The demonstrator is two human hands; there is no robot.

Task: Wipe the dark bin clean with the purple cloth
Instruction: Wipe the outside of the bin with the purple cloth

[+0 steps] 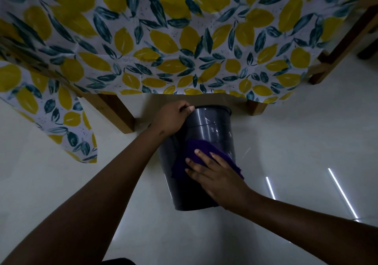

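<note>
The dark bin point(212, 127) is tipped on its side over the pale floor, its rim toward the table and its base toward me. My left hand point(170, 119) grips the rim at the bin's upper left. My right hand point(214, 174) lies flat on the purple cloth point(196, 150), fingers spread, pressing it against the bin's outer wall near the base. The cloth drapes over the wall and hangs past the hand on both sides. The inside of the bin is hidden.
A table draped in a lemon-and-leaf patterned cloth point(163, 39) overhangs just beyond the bin. Wooden legs point(116, 111) stand left of the bin and another point(255, 107) to its right. More wooden furniture point(335, 56) stands at the far right. Light strips reflect on the floor point(339, 193).
</note>
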